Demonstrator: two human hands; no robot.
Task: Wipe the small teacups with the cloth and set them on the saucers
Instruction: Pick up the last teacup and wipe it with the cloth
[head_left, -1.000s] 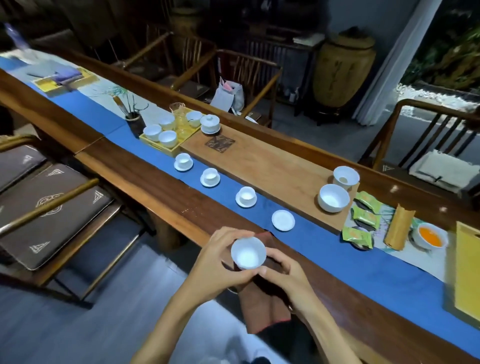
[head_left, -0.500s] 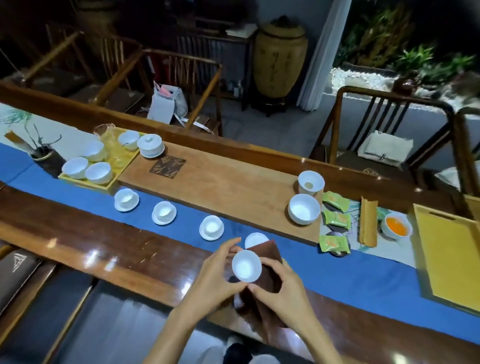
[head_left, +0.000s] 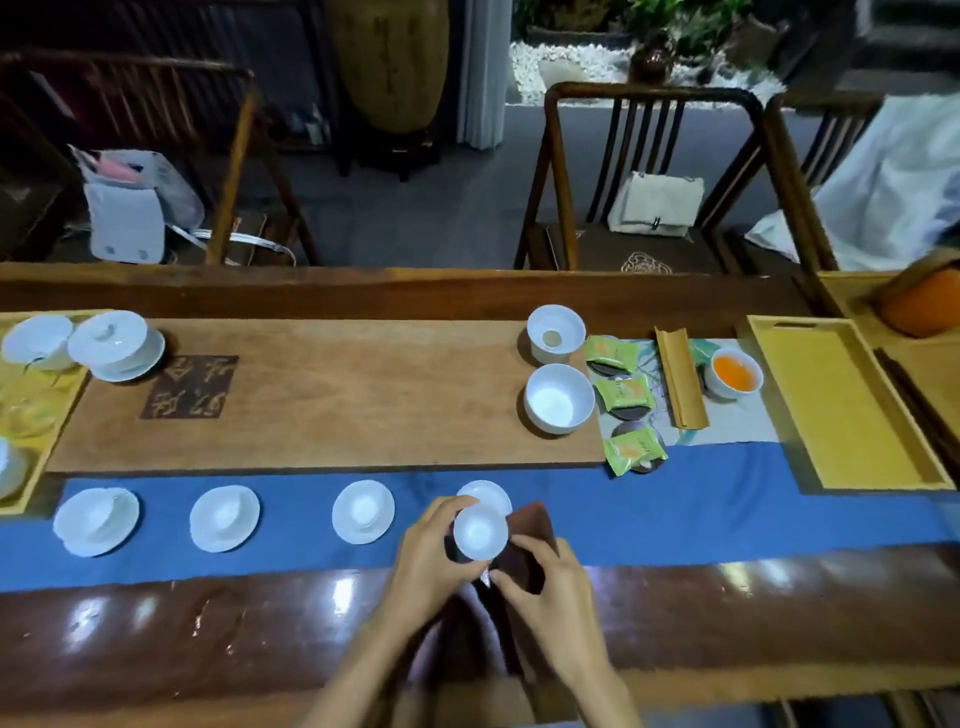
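Note:
My left hand holds a small white teacup upright by its side. My right hand presses a brown cloth against the cup from the right and below. Just behind the cup lies a bare white saucer on the blue runner, partly hidden by the cup. To its left three saucers each carry a teacup: one nearest, one in the middle, one farthest left.
A wooden board behind the runner bears two larger white bowls and a lidded cup. Green packets and a cup of orange tea lie right of it. A yellow tray is at far right; another with cups at far left.
The view has swung right along the table. Both hands have carried the cup and cloth forward, from over the wooden edge to above the blue runner beside the bare saucer.

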